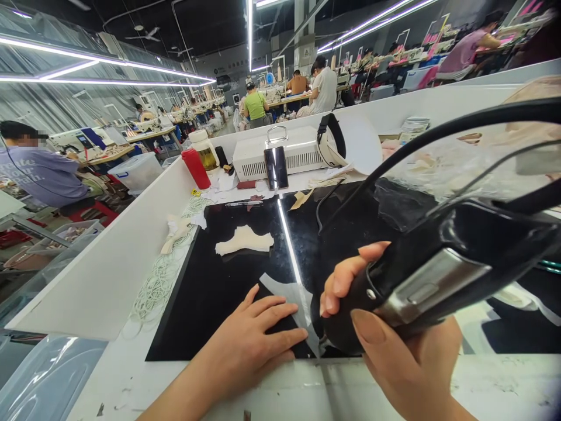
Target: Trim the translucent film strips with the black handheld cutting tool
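Note:
My left hand (258,333) lies flat with its fingers spread on a thin grey piece of fabric (279,286), on a glossy black board (193,316). My right hand (409,362) is wrapped around a bulky black corded hand tool (425,280) with a metal plate on its side. The tool's lower end is down at the right edge of the grey piece; whether it touches is hidden. Beyond my left hand, a cream cut fabric piece (245,240) rests on the board.
A thick black cable (442,120) arches over the right side. At the back stand a white vented box (254,161), a phone (276,168) and a red container (196,168). Pale cord (155,289) lies along the left partition (96,280). Clear plastic (421,175) covers the back right.

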Demonstrator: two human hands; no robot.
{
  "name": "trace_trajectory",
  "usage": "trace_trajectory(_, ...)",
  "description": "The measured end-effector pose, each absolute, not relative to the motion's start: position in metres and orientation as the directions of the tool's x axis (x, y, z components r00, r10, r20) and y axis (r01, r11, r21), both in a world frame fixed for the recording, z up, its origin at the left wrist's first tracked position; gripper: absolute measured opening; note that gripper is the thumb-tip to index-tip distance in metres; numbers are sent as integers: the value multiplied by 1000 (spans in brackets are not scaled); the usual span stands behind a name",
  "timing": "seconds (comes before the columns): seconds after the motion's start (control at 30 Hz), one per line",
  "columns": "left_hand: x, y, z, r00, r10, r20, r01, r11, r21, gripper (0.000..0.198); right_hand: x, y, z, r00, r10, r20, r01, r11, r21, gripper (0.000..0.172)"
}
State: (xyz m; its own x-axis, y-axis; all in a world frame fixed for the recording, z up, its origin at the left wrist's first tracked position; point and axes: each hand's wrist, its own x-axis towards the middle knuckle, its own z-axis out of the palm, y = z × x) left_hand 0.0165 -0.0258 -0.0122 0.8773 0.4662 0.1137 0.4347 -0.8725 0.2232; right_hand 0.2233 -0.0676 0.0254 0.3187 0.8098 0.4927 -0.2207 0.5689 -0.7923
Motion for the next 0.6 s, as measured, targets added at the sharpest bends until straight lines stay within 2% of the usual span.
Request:
trace_trajectory(0.13,17,-25,-12,872,482,85,453,-861,233,32,224,-67,23,301,818,491,-226,561,-796,24)
trace_trajectory(0.3,18,-24,-10,873,479,90,450,-863,230,31,225,-69,20,300,821,486,-225,556,-800,34)
trace_trajectory(0.4,18,-23,-9,874,475,105,445,-867,225,31,226,-69,20,282,823,493,-227,557,-799,31)
trace_trajectory(0.6,17,-23,-11,878,453,157,428,-888,167,31,226,-69,17,280,822,496,-237,560,-794,32)
